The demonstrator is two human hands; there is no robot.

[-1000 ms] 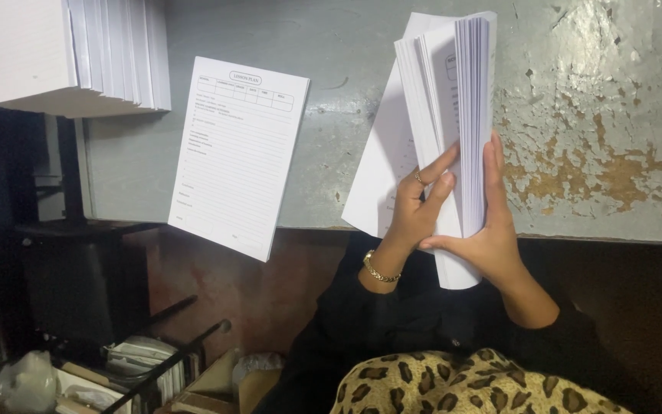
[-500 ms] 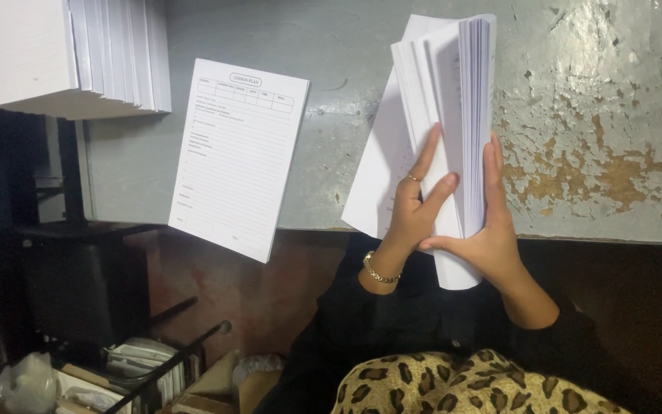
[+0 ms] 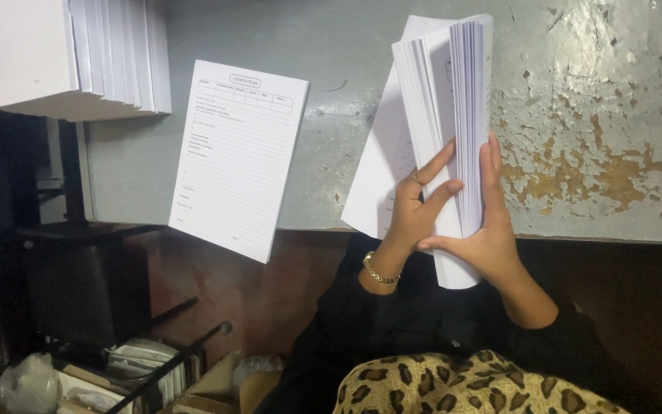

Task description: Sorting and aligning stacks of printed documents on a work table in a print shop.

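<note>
Both hands, left (image 3: pixel 411 218) and right (image 3: pixel 484 230), clamp a thick white paper stack (image 3: pixel 446 100) on the grey chipped desk (image 3: pixel 591 115), its long axis running near to far, fanned edges pointing far.

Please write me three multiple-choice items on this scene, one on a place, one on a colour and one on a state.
1. Where does the single printed form lie?
A. on the grey table, hanging over its near edge
B. on the floor
C. on the tall stack

2. What colour is the bracelet on the left wrist?
A. red
B. gold
C. black

3. How is the sheaf of paper held?
A. lying flat and shut
B. rolled into a tube
C. upright, its sheets fanned apart

Answers: 1 A, its lower corner juts past the table edge. 2 B, it glints gold. 3 C, the left hand and right hand grip it upright with sheets spread.
</note>
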